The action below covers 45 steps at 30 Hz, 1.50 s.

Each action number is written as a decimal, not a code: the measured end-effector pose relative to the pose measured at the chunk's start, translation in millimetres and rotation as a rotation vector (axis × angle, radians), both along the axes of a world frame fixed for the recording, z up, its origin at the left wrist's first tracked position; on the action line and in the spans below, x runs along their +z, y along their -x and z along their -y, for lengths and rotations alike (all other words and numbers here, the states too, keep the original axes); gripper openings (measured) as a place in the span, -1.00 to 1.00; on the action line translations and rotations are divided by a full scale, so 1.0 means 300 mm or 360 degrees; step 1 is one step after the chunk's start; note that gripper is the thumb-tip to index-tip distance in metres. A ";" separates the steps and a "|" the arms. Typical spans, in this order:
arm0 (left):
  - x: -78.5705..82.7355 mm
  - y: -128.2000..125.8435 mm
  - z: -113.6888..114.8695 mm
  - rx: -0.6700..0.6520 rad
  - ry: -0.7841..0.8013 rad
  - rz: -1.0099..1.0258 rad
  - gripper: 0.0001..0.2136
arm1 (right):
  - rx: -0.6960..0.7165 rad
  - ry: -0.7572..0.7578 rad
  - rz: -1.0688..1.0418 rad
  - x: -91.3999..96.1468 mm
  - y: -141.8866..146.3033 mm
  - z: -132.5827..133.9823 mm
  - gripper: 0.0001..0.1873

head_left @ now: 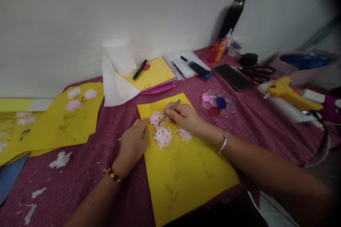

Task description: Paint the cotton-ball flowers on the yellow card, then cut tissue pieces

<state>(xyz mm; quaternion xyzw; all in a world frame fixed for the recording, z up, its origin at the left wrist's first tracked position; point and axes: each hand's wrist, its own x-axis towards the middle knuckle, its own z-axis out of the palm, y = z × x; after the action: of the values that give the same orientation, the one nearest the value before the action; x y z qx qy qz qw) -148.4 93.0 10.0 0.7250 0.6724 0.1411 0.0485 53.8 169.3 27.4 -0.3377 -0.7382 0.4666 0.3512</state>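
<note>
A yellow paper sheet (pixel 191 173) lies in front of me, with faint pencil stems and leaves drawn on it. Near its top are white flowers dotted with red: one upper left (pixel 155 118), one below it (pixel 162 137) and one to the right (pixel 184 134). My right hand (pixel 181 115) pinches a slim brown stick (pixel 176 104), its lower tip at the upper left flower; whether it is a brush cannot be made out. My left hand (pixel 134 140) rests at the sheet's left edge, fingers stretched onto the paper and holding nothing.
A clear palette (pixel 230 103) with pink, blue and red paint sits right of the sheet. Beyond are a phone (pixel 233 77), scissors (pixel 257 72), a cutter (pixel 198 68) and paint bottles (pixel 214 52). A yellow glue gun (pixel 291 94) lies right. Other flower sheets (pixel 77 127) lie left.
</note>
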 end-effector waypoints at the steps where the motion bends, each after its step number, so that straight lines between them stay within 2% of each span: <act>1: 0.000 0.000 0.000 0.0000 0.0005 -0.0020 -0.67 | -0.0009 -0.0005 -0.0005 -0.003 0.002 -0.001 -0.73; 7: 0.002 -0.001 0.002 -0.0003 0.0046 -0.0083 -0.65 | 0.0006 -0.0031 -0.0056 0.000 -0.002 0.004 -0.71; 13: 0.007 -0.005 0.001 0.0012 0.0081 -0.0040 -0.64 | -0.0080 0.0121 -0.0174 0.014 -0.003 0.017 -0.70; 19: 0.007 -0.006 -0.001 0.0032 0.0108 -0.0034 -0.65 | 0.0102 -0.0002 -0.0114 0.025 0.021 0.029 -0.69; 25: 0.008 -0.005 0.002 0.0017 0.0094 -0.0067 -0.64 | 0.0075 -0.0115 -0.0117 0.004 0.030 0.014 -0.63; 29: 0.007 -0.005 0.003 0.0006 0.0086 -0.0060 -0.62 | 0.0080 -0.0093 -0.0130 -0.009 0.029 0.008 -0.62; 37: 0.011 -0.004 0.001 0.0027 0.0109 -0.0070 -0.63 | 0.0068 -0.0071 -0.0196 0.018 0.023 0.027 -0.65; 45: 0.010 -0.005 0.000 0.0019 0.0116 -0.0082 -0.63 | 0.0108 -0.0112 -0.0076 -0.007 0.037 0.019 -0.65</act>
<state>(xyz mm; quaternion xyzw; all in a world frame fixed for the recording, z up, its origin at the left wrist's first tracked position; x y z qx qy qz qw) -146.8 93.1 12.9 0.7220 0.6825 0.0982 0.0567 42.6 163.7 25.3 -0.2887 -0.7566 0.4598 0.3643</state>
